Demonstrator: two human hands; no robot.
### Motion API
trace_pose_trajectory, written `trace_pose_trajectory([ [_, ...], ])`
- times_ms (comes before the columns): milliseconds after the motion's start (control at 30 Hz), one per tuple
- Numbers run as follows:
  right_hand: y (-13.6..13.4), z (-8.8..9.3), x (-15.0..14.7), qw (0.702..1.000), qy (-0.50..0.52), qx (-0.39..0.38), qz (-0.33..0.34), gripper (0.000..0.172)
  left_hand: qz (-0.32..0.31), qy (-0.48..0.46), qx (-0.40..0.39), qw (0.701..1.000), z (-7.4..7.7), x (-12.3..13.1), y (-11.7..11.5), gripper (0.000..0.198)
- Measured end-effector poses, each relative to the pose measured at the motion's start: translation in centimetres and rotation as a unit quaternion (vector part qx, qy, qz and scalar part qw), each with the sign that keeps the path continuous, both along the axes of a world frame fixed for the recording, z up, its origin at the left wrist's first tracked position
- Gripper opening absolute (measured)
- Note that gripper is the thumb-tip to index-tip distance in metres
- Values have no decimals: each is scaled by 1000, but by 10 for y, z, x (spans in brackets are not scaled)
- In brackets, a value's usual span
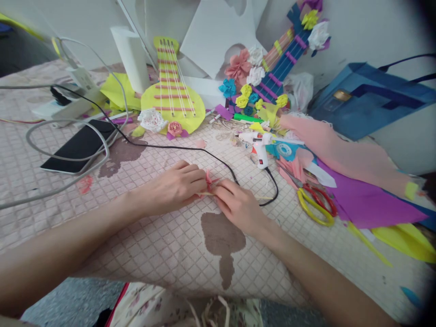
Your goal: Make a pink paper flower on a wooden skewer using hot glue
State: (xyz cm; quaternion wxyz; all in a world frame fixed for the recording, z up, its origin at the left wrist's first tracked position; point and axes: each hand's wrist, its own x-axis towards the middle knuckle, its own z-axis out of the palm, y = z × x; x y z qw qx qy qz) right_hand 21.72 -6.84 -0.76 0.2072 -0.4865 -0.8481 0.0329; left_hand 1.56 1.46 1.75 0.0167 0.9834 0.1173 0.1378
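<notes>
My left hand (175,188) and my right hand (238,205) meet over the quilted pink cover (163,245) in the middle. Both pinch a small pink paper piece (209,179) that stands up between the fingertips, with a thin pale stick (206,194) lying under it. The fingers of both hands are curled closed around this piece. A black cord (190,148) runs just behind my hands.
A white glue gun (259,144) lies behind my right hand. Yellow-and-red scissors (318,204) and sheets of purple, pink and yellow paper (368,200) lie to the right. Two paper guitars with flowers (173,93) lean at the back. A black phone (80,145) and grey cables lie at left.
</notes>
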Motion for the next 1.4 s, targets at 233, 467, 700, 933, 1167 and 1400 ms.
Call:
trace_pose_trajectory([
  [233,0,1,-2,1000,-2,-2,0,20,-4,13,3,1000,0,-1,0,10],
  [467,0,-1,-3,1000,-6,1,-4,20,-5,8,-3,1000,2,0,0,15],
  [700,1,-1,-4,1000,-6,3,-2,19,-6,7,8,1000,1,-1,-1,12],
  [933,1,-1,-5,1000,-14,13,-2,19,-12,16,24,1000,0,0,-1,16],
  [1167,1,-2,-7,999,-16,28,-4,16,-8,12,28,1000,1,1,-2,21],
  [1400,4,-2,-10,998,-28,48,-10,19,-9,1,24,1000,0,0,-1,18],
])
